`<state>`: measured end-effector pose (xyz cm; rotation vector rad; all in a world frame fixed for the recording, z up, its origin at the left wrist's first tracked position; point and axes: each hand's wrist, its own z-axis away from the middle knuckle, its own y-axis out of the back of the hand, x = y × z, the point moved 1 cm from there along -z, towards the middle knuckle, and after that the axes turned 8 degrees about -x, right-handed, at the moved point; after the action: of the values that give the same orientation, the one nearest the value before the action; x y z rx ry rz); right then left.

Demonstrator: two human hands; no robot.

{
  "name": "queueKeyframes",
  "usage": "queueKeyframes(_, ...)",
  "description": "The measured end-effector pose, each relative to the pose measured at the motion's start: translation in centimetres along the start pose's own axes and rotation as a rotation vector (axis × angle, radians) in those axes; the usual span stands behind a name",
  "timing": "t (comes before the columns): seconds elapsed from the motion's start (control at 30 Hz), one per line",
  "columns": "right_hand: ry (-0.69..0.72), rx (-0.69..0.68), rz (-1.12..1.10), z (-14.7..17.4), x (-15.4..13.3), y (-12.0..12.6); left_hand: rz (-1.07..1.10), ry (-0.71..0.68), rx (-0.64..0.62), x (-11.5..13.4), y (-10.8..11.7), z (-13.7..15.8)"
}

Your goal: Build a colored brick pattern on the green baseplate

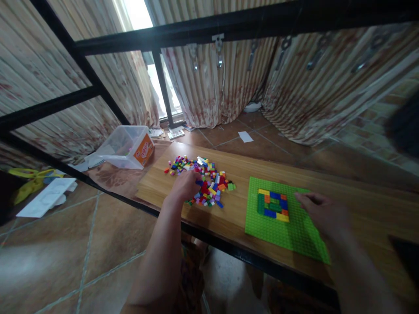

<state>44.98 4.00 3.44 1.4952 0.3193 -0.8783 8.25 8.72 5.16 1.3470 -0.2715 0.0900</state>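
Observation:
My left hand (187, 185) is over a pile of loose toy building bricks (209, 192), its fingers curled down among them. A dark blue brick shows beside its fingertips; whether they grip it is unclear. Above the right part of a green baseplate (278, 240), my right hand (322, 212) has its thumb and fingers drawn together. Anything between them is too small or hidden to make out. A square brick build (273, 206) in yellow, blue, orange and green is fixed on the baseplate, left of my right hand, with a green brick inside its ring.
The wooden tabletop (229, 224) is narrow, with a dark front edge. Beyond its left end a clear plastic box (122, 163) with an orange label stands on the floor. A black metal frame (209, 32) crosses overhead, with hooks hanging from it. Curtains (209, 96) hang behind.

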Motion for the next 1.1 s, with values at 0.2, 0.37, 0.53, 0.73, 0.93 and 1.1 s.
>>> queueKeyframes(0.2,-0.100,-0.009,-0.071,-0.1,0.0,0.1,0.070,0.039,0.082,0.8,0.5,-0.3)
queueKeyframes(0.37,-0.020,0.011,-0.071,-0.1,0.1,-0.2,0.255,-0.071,0.137,2.5,0.0,-1.0)
queueKeyframes(0.53,0.030,-0.006,-0.069,-0.1,0.0,-0.6,0.359,-0.225,0.099,4.1,-0.6,-1.5)
queueKeyframes(0.73,0.080,-0.017,-0.032,-0.1,-0.2,-1.0,0.381,-0.119,0.116,3.1,-0.1,-1.5)
queueKeyframes(0.93,0.091,-0.036,0.047,-0.3,-0.4,-1.4,0.298,0.035,0.127,0.8,-0.1,-1.4)
queueKeyframes(1.1,0.073,-0.043,0.079,-0.3,-0.3,-1.5,0.252,-0.006,0.099,0.0,-0.2,-1.1)
